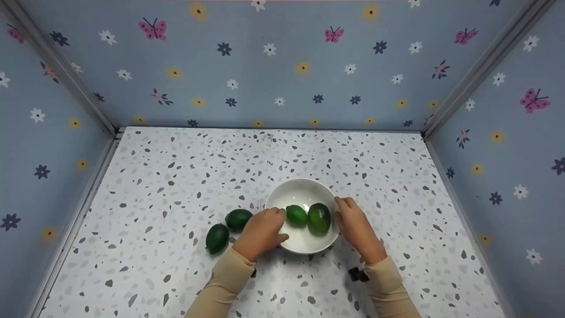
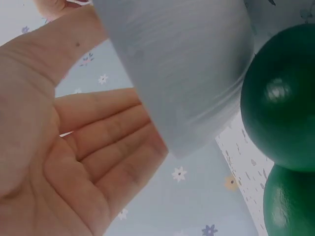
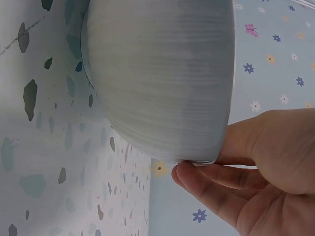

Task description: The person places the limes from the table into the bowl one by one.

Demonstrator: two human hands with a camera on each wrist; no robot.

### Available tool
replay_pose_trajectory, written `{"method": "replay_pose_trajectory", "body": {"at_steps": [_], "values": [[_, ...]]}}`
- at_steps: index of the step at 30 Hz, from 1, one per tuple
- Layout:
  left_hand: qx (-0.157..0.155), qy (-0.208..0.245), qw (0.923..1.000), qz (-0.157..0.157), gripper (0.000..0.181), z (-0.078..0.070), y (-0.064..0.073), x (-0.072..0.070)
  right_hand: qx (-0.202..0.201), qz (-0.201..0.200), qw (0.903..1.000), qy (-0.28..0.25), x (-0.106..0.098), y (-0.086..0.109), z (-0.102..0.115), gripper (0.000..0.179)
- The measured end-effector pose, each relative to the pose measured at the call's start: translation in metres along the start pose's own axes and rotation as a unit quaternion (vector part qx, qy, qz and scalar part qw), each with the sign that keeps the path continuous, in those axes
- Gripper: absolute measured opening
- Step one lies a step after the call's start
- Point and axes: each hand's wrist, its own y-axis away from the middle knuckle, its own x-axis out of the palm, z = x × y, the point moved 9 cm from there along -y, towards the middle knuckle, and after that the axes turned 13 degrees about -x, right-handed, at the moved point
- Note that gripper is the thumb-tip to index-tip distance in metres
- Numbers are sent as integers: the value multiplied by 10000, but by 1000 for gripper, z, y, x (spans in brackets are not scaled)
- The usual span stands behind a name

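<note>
A white bowl (image 1: 302, 190) stands on the speckled table, holding a small bright green lime (image 1: 296, 216) and a larger green mango-like fruit (image 1: 319, 219) with a dark patch. My left hand (image 1: 261, 232) reaches over the bowl's left rim, fingers extended and thumb apart, close to the lime; in the left wrist view the bowl wall hides its fingertips. At the opposite side, my right hand (image 1: 355, 227) pinches the rim, with fingers (image 3: 197, 184) outside and the thumb passing behind the rim. Two glossy dark green fruits (image 1: 217, 239) lie left of my left hand.
The speckled table (image 1: 176, 168) meets blue flowered panels (image 1: 282, 62) at the back and both sides. Grey metal strips (image 1: 485, 48) run along the panel corners. A small black object (image 1: 355, 274) shows beside the right wrist.
</note>
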Motion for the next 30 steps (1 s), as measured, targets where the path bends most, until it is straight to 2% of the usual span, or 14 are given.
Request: {"method": "replay_pose_trajectory", "body": {"at_steps": [4,7,10,13,18,22,30], "values": [[18,277,9994,-227,59,5,9,-12,91,37,9999,20,0,0,-1,40],[-24,476,9974,-539,65,12,19,-25,177,90,9998,-34,1,-1,-3,40],[-100,525,9946,-889,69,20,28,-38,241,129,9996,-79,2,0,-4,40],[-269,490,9922,-1112,73,31,37,-46,262,157,9995,-96,3,1,-5,40],[-784,620,9891,-1078,77,61,52,-51,250,152,9995,-122,5,2,-4,39],[-1219,963,9832,-961,79,90,67,-51,238,109,9996,-128,5,2,-3,39],[-1982,1306,9702,-497,84,141,94,-34,-38,-67,9999,71,2,0,1,40]]}}
